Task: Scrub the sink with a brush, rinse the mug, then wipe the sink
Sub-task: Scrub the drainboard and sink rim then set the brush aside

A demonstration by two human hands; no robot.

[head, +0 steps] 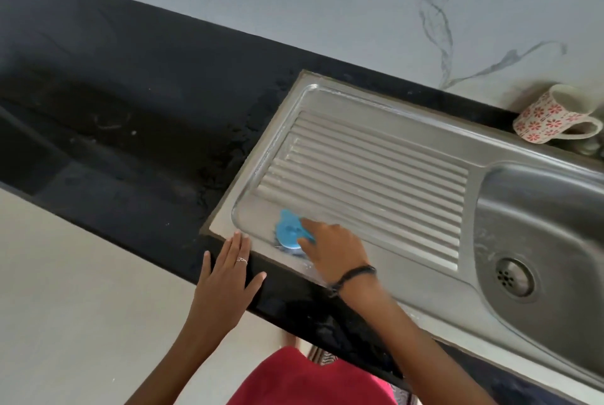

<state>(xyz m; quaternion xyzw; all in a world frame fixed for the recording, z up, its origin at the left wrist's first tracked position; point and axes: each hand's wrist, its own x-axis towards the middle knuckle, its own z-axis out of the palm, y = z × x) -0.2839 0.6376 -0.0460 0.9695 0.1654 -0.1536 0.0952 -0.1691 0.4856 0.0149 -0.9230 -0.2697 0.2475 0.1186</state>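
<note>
Under the right hand (333, 249), at the near left corner of the steel sink's drainboard (376, 163), sits one blue scrubbing brush (289, 231), its bristles down on the flat metal just short of the ribs; the fingers curl over its back edge and hold it pressed there, a dark band round the wrist. Just beside it, on the other side of the sink's rim, the left hand (225, 277) lies flat with fingers straight and slightly spread on the black countertop (130, 130), gripping nothing, a ring on one finger. Well beyond the right hand, up by the marble-patterned wall, one white mug with red flowers (555, 115) lies on its side at the back edge of the counter, handle toward the basin, and nothing touches it. To the right of the right hand the single basin (539, 218) opens, with one round drain (513, 277) at its bottom. By my reading the work is in its first step: the brush is on the drainboard, which looks dull and faintly streaked, perhaps with soap or water, though I cannot say how much of it has been gone over. The basin shows some pale marks near the drain. Rinsing the mug and wiping the sink both appear to be still ahead, and no cloth or tap shows in view.
</note>
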